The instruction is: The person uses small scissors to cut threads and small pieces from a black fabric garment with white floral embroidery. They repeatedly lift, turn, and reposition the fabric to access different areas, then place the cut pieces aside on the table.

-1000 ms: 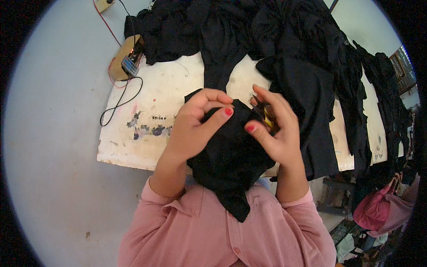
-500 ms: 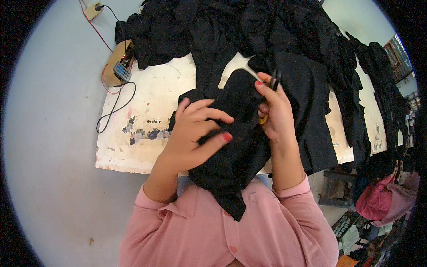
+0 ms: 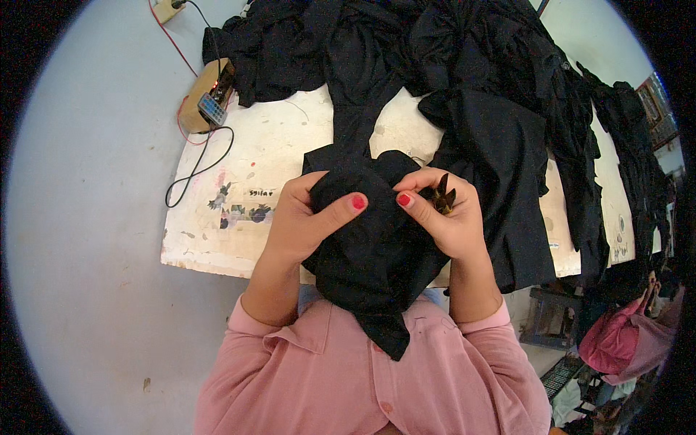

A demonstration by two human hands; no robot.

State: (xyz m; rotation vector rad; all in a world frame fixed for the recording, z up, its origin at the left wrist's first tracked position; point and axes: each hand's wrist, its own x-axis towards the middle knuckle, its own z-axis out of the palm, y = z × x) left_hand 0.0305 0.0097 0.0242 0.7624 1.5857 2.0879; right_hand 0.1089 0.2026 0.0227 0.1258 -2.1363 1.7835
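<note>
A black garment point(image 3: 370, 239) hangs over the table's near edge and into my lap. My left hand point(image 3: 308, 217) grips its left side, thumb on top and the other fingers hidden beneath the cloth. My right hand point(image 3: 449, 210) pinches the same cloth between thumb and forefinger, a short way from the left thumb. Tucked in the right palm is a pair of small thread snips point(image 3: 444, 197), dark with a bit of yellow, its pointed tips sticking up and partly covered by the fingers.
More black garments point(image 3: 493, 58) are heaped across the far and right parts of the pale worn table point(image 3: 283, 130). At its left stand a brown box-shaped device point(image 3: 192, 109) and a small remote point(image 3: 212, 109), with a looped black cable point(image 3: 192, 174). Pink cloth point(image 3: 616, 333) hangs at the right.
My left hand has come down from above the cloth and taken hold of it. My right hand has lowered and turned inward, now pinching the garment; the raised pale strip is out of sight.
</note>
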